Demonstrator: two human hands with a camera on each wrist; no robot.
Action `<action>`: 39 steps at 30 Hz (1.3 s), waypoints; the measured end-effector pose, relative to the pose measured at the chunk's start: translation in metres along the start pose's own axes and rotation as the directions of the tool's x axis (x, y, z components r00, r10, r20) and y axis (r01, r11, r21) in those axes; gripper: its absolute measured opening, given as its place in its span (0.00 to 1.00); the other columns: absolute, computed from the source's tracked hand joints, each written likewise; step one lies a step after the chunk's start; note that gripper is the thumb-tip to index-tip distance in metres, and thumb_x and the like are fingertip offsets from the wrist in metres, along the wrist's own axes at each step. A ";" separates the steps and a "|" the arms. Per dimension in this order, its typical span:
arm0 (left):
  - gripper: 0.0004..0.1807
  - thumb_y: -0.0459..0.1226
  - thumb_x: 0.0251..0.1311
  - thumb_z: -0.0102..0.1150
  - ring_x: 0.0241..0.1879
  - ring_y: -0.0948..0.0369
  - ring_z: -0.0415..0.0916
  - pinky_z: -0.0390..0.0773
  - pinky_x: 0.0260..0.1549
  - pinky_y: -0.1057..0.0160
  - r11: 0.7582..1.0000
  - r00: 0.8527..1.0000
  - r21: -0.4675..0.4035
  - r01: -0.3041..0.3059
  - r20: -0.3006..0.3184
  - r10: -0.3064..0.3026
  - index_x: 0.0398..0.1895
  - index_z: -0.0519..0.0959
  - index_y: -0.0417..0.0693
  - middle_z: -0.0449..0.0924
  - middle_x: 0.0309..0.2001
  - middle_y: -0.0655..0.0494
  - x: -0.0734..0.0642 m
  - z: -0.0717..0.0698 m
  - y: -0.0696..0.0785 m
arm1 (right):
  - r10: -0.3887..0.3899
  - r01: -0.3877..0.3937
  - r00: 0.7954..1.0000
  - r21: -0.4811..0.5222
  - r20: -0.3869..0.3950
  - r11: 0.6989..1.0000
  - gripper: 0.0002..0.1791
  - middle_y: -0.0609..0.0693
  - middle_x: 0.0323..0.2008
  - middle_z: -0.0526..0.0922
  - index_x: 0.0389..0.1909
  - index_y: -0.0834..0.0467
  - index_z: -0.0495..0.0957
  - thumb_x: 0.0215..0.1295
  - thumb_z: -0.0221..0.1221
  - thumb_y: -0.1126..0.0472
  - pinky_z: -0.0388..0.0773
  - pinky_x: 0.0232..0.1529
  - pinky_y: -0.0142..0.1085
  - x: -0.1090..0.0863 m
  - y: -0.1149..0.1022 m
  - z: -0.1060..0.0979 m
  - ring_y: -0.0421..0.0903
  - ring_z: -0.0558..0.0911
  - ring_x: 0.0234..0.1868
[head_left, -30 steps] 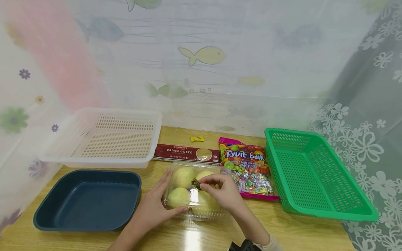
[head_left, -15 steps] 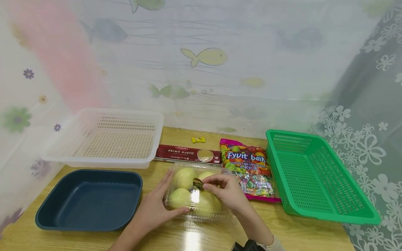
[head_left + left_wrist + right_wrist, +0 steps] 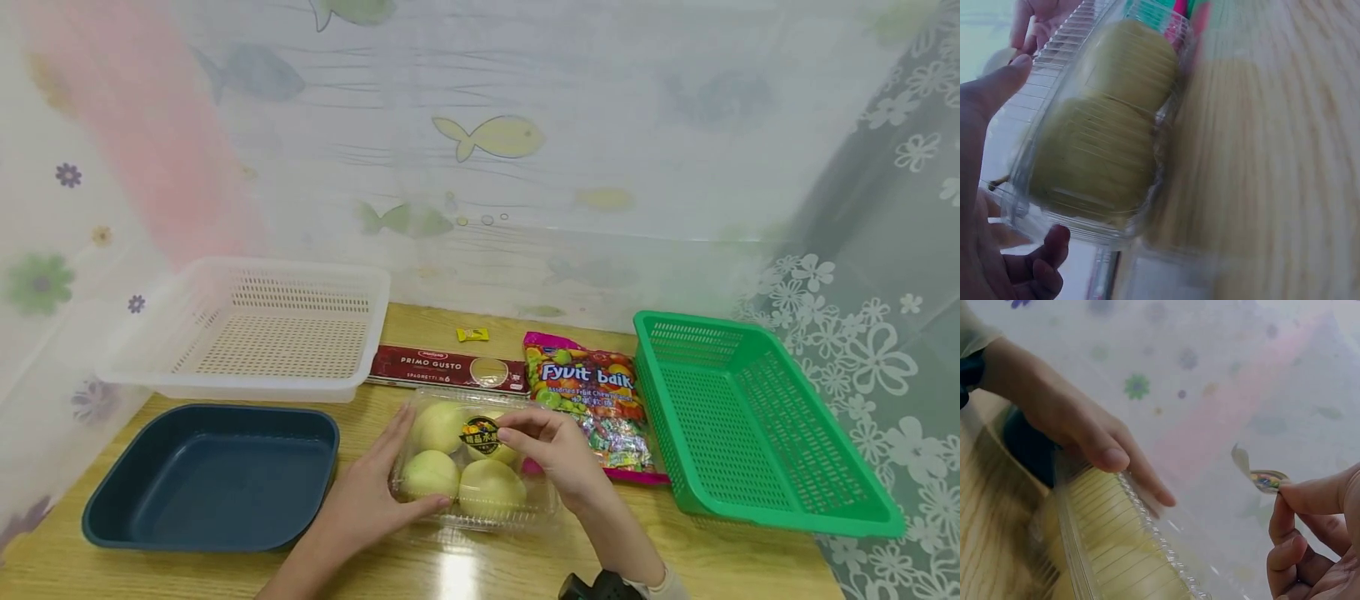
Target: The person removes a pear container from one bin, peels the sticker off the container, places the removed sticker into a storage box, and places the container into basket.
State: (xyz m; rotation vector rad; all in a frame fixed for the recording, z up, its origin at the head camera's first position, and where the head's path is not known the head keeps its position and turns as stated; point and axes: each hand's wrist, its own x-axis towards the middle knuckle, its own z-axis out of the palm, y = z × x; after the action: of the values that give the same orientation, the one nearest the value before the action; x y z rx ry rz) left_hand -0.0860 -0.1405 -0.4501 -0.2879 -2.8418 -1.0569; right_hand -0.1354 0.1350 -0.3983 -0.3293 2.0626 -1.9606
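A clear plastic clamshell box [image 3: 487, 522] of pale yellow round fruits [image 3: 491, 490] sits at the front middle of the table. My left hand [image 3: 375, 492] grips its left side, thumb along the near edge and fingers toward the far side. Above the lid, my right hand [image 3: 555, 454] pinches a black and gold sticker [image 3: 480, 435] between thumb and forefinger. In the right wrist view the sticker [image 3: 1267, 481] is curled and clear of the lid. The left wrist view shows the box's ribbed side and two fruits [image 3: 1094, 159] inside.
Behind the box lie a red spaghetti pack [image 3: 442, 368], a small yellow wrapped candy [image 3: 472, 334] and a bag of fruit chews [image 3: 588, 392]. A dark blue tub [image 3: 213, 483] and a white basket [image 3: 277, 333] stand left, a green basket [image 3: 742, 417] right.
The sticker, bunched up over the lid half a second ago, is now spread with its printed face showing. My right hand has shifted slightly right with it; my left hand stays on the box.
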 end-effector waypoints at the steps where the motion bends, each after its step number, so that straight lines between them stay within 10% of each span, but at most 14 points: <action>1: 0.69 0.73 0.47 0.74 0.66 0.37 0.77 0.82 0.56 0.37 0.999 1.000 0.033 0.003 0.002 -0.003 0.87 0.53 0.56 0.52 0.85 0.50 0.000 -0.001 0.001 | -0.001 0.001 1.000 0.003 0.002 1.000 0.17 0.45 0.44 0.85 0.53 0.75 0.82 0.73 0.66 0.65 0.81 0.42 0.32 0.000 0.000 0.001 0.41 0.83 0.42; 8: 0.68 0.77 0.48 0.68 0.25 0.57 0.81 0.80 0.24 0.59 0.975 0.998 0.218 -0.027 -0.042 0.037 0.87 0.55 0.54 0.56 0.83 0.42 -0.003 -0.017 0.010 | -0.035 0.035 0.999 0.004 0.039 0.999 0.16 0.44 0.42 0.86 0.54 0.77 0.81 0.74 0.65 0.67 0.81 0.43 0.32 0.002 0.002 0.004 0.41 0.83 0.41; 20: 0.62 0.63 0.52 0.78 0.22 0.69 0.67 0.66 0.18 0.67 0.984 0.975 0.171 0.043 -0.224 -0.004 0.86 0.57 0.55 0.71 0.74 0.48 -0.024 -0.075 -0.010 | -0.027 0.031 0.997 -0.055 0.070 0.998 0.15 0.44 0.40 0.87 0.52 0.72 0.85 0.73 0.66 0.64 0.65 0.20 0.32 0.007 -0.001 0.006 0.41 0.75 0.30; 32: 0.62 0.63 0.64 0.69 0.20 0.63 0.69 0.68 0.21 0.61 0.904 0.896 0.187 0.385 -0.312 -0.317 0.88 0.45 0.46 0.72 0.64 0.30 -0.063 -0.150 -0.089 | -0.032 0.038 0.997 -0.098 0.069 0.994 0.13 0.46 0.41 0.88 0.52 0.68 0.86 0.74 0.66 0.63 0.77 0.30 0.32 0.012 -0.003 0.005 0.47 0.84 0.42; 35: 0.64 0.65 0.66 0.65 0.46 0.39 0.83 0.80 0.41 0.39 0.865 0.856 0.147 0.479 -0.294 -0.424 0.87 0.39 0.43 0.59 0.76 0.23 -0.070 -0.162 -0.105 | -0.024 0.033 0.997 -0.117 0.072 0.993 0.13 0.47 0.42 0.89 0.52 0.67 0.86 0.74 0.66 0.62 0.80 0.36 0.34 0.013 -0.004 0.005 0.50 0.85 0.43; 39: 0.65 0.67 0.68 0.59 0.77 0.21 0.39 0.52 0.62 0.17 0.812 0.803 0.096 0.576 -0.254 -0.540 0.86 0.31 0.42 0.33 0.82 0.25 -0.081 -0.173 -0.126 | -0.015 0.025 0.997 -0.131 0.072 0.991 0.14 0.48 0.43 0.89 0.52 0.66 0.87 0.74 0.66 0.61 0.82 0.44 0.37 0.017 -0.005 0.006 0.53 0.85 0.44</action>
State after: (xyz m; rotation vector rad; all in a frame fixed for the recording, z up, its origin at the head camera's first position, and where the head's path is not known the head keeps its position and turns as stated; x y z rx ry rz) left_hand -0.0286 -0.3592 -0.4125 0.6908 -2.8387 -0.8322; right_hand -0.1495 0.1233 -0.3940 -0.4420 2.1560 -1.8006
